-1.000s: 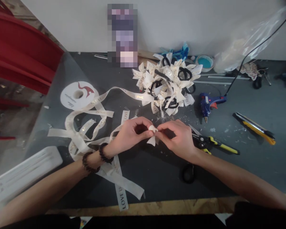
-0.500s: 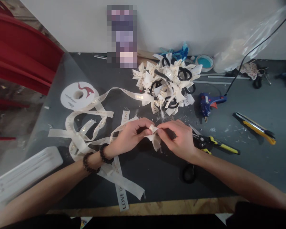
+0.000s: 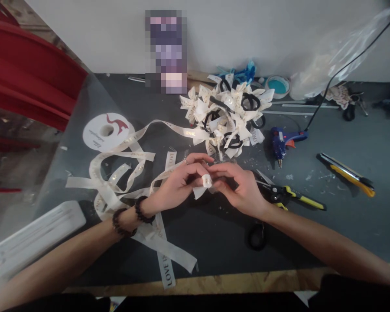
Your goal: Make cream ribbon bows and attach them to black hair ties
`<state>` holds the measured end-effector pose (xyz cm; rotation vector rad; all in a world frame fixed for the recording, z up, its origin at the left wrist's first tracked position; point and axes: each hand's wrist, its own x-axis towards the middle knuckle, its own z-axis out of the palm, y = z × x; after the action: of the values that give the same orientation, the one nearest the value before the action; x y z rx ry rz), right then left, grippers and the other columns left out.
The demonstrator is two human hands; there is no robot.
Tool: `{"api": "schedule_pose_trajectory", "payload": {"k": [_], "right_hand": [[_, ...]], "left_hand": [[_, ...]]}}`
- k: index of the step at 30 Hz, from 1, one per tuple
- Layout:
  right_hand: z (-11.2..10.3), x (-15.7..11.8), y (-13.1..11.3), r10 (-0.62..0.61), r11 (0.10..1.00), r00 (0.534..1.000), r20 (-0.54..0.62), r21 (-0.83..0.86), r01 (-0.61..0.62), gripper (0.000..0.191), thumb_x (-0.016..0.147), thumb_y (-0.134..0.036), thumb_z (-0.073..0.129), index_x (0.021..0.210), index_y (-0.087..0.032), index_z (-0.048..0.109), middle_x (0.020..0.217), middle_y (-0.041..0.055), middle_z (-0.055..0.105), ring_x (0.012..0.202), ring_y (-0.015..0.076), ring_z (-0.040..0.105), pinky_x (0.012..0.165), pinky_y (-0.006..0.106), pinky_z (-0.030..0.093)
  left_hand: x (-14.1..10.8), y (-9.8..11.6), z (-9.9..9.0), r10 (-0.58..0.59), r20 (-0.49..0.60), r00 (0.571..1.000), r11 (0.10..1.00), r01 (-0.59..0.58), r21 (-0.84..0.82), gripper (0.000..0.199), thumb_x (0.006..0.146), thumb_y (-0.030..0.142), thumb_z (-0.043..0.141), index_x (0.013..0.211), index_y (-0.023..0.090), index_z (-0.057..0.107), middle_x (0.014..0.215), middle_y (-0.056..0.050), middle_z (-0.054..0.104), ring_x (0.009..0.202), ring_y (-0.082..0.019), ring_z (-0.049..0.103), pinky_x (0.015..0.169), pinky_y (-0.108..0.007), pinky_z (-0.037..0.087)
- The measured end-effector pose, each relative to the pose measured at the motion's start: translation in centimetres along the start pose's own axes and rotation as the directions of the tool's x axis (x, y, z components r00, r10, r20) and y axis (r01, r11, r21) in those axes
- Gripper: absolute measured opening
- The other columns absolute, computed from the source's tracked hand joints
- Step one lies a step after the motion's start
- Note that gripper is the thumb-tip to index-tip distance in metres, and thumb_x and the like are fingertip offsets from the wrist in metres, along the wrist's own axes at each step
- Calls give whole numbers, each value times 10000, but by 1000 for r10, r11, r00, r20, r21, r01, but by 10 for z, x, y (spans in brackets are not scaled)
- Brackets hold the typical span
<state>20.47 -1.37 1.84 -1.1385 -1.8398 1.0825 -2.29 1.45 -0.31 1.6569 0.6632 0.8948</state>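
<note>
Left hand [image 3: 178, 184]: fingers curled, closed on a short cream ribbon piece [image 3: 207, 180]. Right hand [image 3: 245, 188]: thumb and forefinger drawn narrow at the piece's right side; whether they grip it firmly cannot be told.

Ribbon piece: off-white, matt, folded into a small compact loop at the fingertips; one flat tail hanging below, toward the wearer; faint gold marks on the loop, too small to read. Position: between the two hands, above the dark table [image 3: 214, 255], just in front of a heap of ribbon bows [image 3: 199, 108] with black bands among them.

Also present: loose printed ribbon [image 3: 178, 251], left, partly under the left wrist; white spool [image 3: 95, 136]; blue glue gun [image 3: 279, 143], right; yellow-handled cutters [image 3: 305, 200], near the right hand; yellow-and-black utility knife [image 3: 347, 175], far right.
</note>
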Motion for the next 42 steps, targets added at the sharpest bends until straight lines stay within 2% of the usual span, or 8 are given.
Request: {"api": "schedule_pose_trajectory", "payload": {"k": [3,8,12,18,25,31,37,42], "right_hand": [[1,0,-2,80,993,997,16,83,-81,334,944,-299,767,1267,-243,699,1114,43,834,1015,217,817,881,349,636],[3,0,-5,162,982,982,-96,109,-151,359,900,-324,800,1234,-236,702,990,29,822,907,194,803,777,303,649],[3,-1,-5,146,988,984,-106,58,-140,342,900,-325,807,1212,-228,705,970,27,828,874,182,799,771,291,642],[4,0,-4,139,990,988,-72,32,-137,302,914,-307,788,1194,-220,721,988,38,838,890,186,809,783,295,634],[4,2,-4,53,997,999,3,-52,-53,219,883,-283,831,1074,-230,739,933,7,841,828,173,793,839,319,599],[2,2,-4,207,971,978,-7,126,-204,209,901,-312,803,1081,-216,757,916,13,831,822,163,792,733,263,605],[3,3,-2,223,966,974,-46,141,-214,192,916,-330,793,1067,-214,774,931,30,824,833,167,785,726,268,614],[2,2,-2,223,969,973,-58,120,-215,182,919,-342,790,1052,-219,770,929,23,822,834,165,781,722,269,605]], "left_hand": [[-1,-2,2,-38,-47,998,996,34,-87,130,1019,362,718,1059,239,702,1357,-107,596,1218,-225,628,901,-308,553],[-6,-2,5,-133,-202,970,975,91,-204,321,1089,505,559,1180,230,700,1209,-97,659,1047,-183,661,845,-282,571],[-8,7,9,-185,-216,959,981,168,-92,328,927,466,822,1092,194,740,1033,-65,736,859,-152,695,715,-235,564],[-4,17,11,-226,-319,920,960,266,89,248,985,421,752,956,176,780,856,-48,773,721,-130,683,627,-221,544],[-3,16,7,-257,-259,931,933,309,185,370,984,465,736,780,157,714,676,-3,675,586,-94,567,519,-202,412],[-2,13,4,-182,-202,962,956,222,194,261,1040,369,670,918,166,777,800,-32,773,711,-124,688,655,-212,524],[-3,11,6,-220,-220,950,971,236,45,301,1012,450,710,1028,159,783,911,-72,805,795,-157,744,679,-222,569],[-5,12,8,-250,-210,945,950,282,135,252,953,426,787,973,175,806,877,-51,810,737,-146,719,641,-224,544]]}}
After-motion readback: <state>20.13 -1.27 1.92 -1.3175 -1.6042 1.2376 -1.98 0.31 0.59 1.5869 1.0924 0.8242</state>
